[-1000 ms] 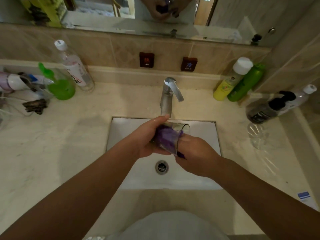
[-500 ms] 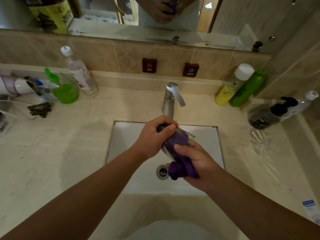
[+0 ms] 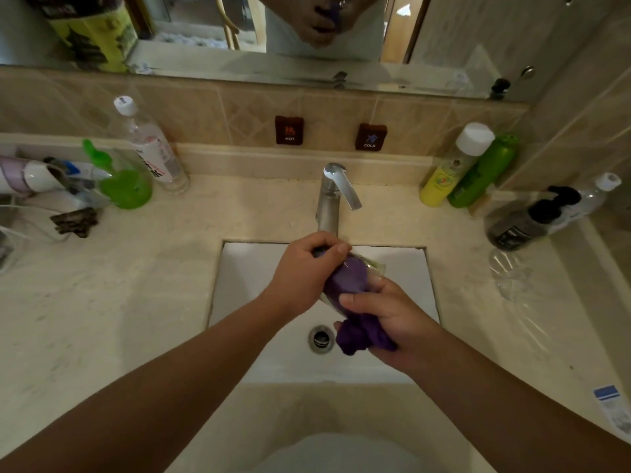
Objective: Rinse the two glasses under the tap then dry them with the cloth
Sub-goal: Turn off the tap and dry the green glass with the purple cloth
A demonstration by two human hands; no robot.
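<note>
Over the white sink (image 3: 259,268) my left hand (image 3: 304,271) grips the far end of a clear glass (image 3: 374,269) that lies tilted between both hands. A purple cloth (image 3: 351,278) is stuffed inside the glass, and its loose end bunches out at the near side. My right hand (image 3: 386,315) holds that bunched end and the glass's near part. A second clear glass (image 3: 508,271) stands on the counter to the right. The steel tap (image 3: 333,196) behind the hands shows no running water.
Yellow (image 3: 450,169) and green (image 3: 485,172) bottles and a dark pump bottle (image 3: 532,220) line the right back corner. A water bottle (image 3: 150,148), a green container (image 3: 123,186) and tubes crowd the left. The drain (image 3: 320,339) lies below the hands. A mirror runs above.
The cloth's end has been pulled out toward me and now bunches in my right hand. My left hand has shifted onto the glass's far end. The view has tilted slightly.
</note>
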